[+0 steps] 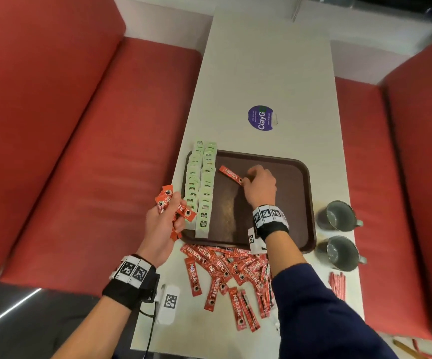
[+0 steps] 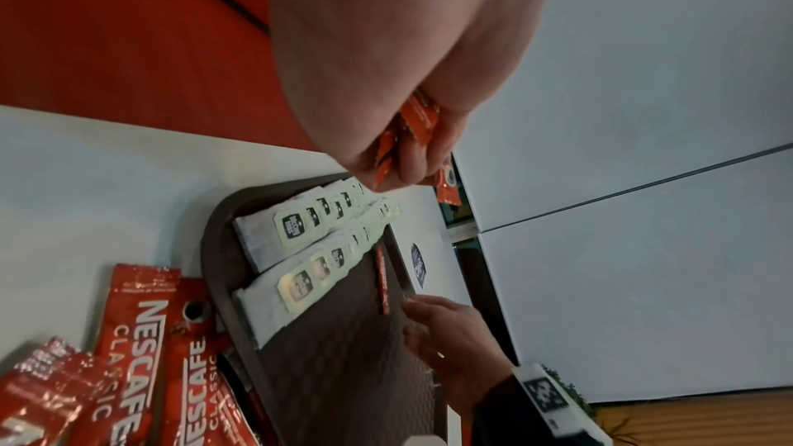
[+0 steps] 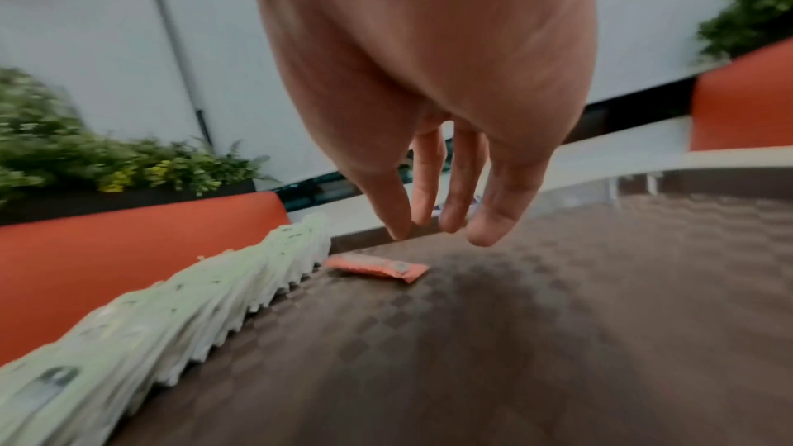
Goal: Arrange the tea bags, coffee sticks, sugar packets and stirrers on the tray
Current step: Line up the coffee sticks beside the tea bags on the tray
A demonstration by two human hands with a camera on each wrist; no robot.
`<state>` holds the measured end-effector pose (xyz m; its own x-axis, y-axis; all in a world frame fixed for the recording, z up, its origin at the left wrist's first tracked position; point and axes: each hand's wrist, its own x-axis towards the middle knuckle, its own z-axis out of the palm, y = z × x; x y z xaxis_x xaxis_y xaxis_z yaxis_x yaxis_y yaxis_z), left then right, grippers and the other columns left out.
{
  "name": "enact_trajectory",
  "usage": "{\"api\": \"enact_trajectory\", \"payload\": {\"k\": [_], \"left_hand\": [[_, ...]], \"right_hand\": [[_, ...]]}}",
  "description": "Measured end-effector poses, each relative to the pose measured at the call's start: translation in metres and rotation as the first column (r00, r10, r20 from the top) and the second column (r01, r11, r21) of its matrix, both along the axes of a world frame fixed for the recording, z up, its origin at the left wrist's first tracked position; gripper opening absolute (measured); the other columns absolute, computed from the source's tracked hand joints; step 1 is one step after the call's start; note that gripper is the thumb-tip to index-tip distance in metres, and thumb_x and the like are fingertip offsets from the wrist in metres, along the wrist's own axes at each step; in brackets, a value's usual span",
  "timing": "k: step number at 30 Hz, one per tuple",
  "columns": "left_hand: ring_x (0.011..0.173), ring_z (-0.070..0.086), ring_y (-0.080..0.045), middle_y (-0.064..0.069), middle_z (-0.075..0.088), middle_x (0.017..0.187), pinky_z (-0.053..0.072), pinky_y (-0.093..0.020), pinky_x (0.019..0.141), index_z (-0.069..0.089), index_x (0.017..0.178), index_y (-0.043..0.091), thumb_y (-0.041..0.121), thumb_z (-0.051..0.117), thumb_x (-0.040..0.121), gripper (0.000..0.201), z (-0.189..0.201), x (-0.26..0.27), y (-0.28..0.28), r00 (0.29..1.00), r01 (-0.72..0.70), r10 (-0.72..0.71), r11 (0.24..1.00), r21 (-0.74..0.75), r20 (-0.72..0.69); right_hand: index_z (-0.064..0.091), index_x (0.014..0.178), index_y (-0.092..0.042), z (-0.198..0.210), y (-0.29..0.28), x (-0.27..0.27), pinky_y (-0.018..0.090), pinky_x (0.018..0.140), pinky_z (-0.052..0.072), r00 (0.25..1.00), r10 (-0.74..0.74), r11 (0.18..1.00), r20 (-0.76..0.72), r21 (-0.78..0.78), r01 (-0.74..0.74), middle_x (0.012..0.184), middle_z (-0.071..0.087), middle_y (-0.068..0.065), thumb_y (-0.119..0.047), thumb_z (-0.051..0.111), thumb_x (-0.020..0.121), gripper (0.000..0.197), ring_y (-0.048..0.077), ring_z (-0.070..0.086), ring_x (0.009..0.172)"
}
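A brown tray (image 1: pixel 292 203) (image 3: pixel 558 317) lies on the white table. Two overlapping rows of green-tagged tea bags (image 1: pixel 200 187) (image 2: pixel 309 239) (image 3: pixel 171 311) fill its left side. One red coffee stick (image 1: pixel 231 174) (image 2: pixel 382 280) (image 3: pixel 377 265) lies flat on the tray beside them. My right hand (image 1: pixel 251 177) (image 3: pixel 433 226) hovers at the stick's near end, fingers straight and holding nothing. My left hand (image 1: pixel 176 211) (image 2: pixel 399 161) grips a bunch of red coffee sticks (image 1: pixel 164 196) (image 2: pixel 422 117) over the tray's left edge. A loose pile of coffee sticks (image 1: pixel 225 270) lies in front of the tray.
Two metal cups (image 1: pixel 339 216) (image 1: pixel 343 252) stand right of the tray. Thin red stirrers (image 1: pixel 337 285) lie near the table's right front edge. A round purple sticker (image 1: pixel 260 117) sits beyond the tray. Red bench seats (image 1: pixel 80 151) flank the narrow table.
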<state>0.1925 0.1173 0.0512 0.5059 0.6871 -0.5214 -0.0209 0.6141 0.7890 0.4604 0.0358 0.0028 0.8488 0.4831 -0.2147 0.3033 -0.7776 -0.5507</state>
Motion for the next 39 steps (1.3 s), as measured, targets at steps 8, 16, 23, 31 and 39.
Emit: {"api": "enact_trajectory", "payload": {"k": [8,16,23,31,39], "left_hand": [[0.058,0.040,-0.012,0.002,0.059,0.072,0.033,-0.024,0.054,0.070,0.106,0.005,0.037,0.066,0.106,0.033,-0.006,0.016,0.001,0.999,0.006,-0.006,1.000,-0.005,-0.039],[0.057,0.040,-0.012,0.000,0.054,0.066,0.034,-0.024,0.055,0.071,0.107,0.003,0.040,0.066,0.105,0.037,-0.004,0.013,0.006,0.997,0.037,-0.036,0.999,0.014,-0.066],[0.057,0.040,-0.013,-0.001,0.051,0.065,0.034,-0.024,0.055,0.070,0.110,0.001,0.040,0.066,0.105,0.040,-0.006,0.008,0.008,0.997,0.031,-0.030,0.999,0.020,-0.072],[0.059,0.040,-0.012,0.000,0.053,0.066,0.036,-0.023,0.055,0.068,0.113,-0.005,0.039,0.067,0.105,0.045,-0.005,0.009,0.010,0.997,0.025,-0.024,1.000,0.006,-0.073],[0.060,0.045,-0.009,0.001,0.066,0.075,0.035,-0.019,0.051,0.074,0.115,0.010,0.032,0.068,0.104,0.025,0.003,0.009,0.014,0.998,0.059,-0.059,0.998,0.000,-0.011]], "right_hand": [[0.039,0.162,-0.009,-0.007,0.008,-0.061,0.052,0.096,0.056,0.944,0.328,0.924,0.020,-0.214,-0.316,0.164,0.041,0.014,-0.012,0.051,0.107,0.056,0.044,0.067,0.120],[0.038,0.160,0.002,-0.002,0.025,-0.041,0.047,0.106,0.053,0.882,0.465,0.835,0.069,-0.363,-0.412,0.162,0.039,0.017,-0.008,0.046,0.106,0.055,0.039,0.054,0.141],[0.047,0.158,-0.008,0.002,0.021,-0.016,0.048,0.105,0.053,0.878,0.470,0.836,0.086,-0.362,-0.412,0.163,0.043,0.014,-0.011,0.049,0.106,0.052,0.040,0.058,0.138],[0.039,0.165,-0.013,-0.001,0.040,-0.017,0.048,0.105,0.052,0.870,0.489,0.820,0.059,-0.371,-0.436,0.167,0.033,0.015,-0.015,0.051,0.106,0.059,0.042,0.054,0.141],[0.042,0.162,-0.016,0.004,0.053,-0.018,0.048,0.102,0.053,0.879,0.475,0.821,0.050,-0.385,-0.421,0.164,0.034,0.017,-0.020,0.053,0.106,0.057,0.042,0.056,0.135]]}}
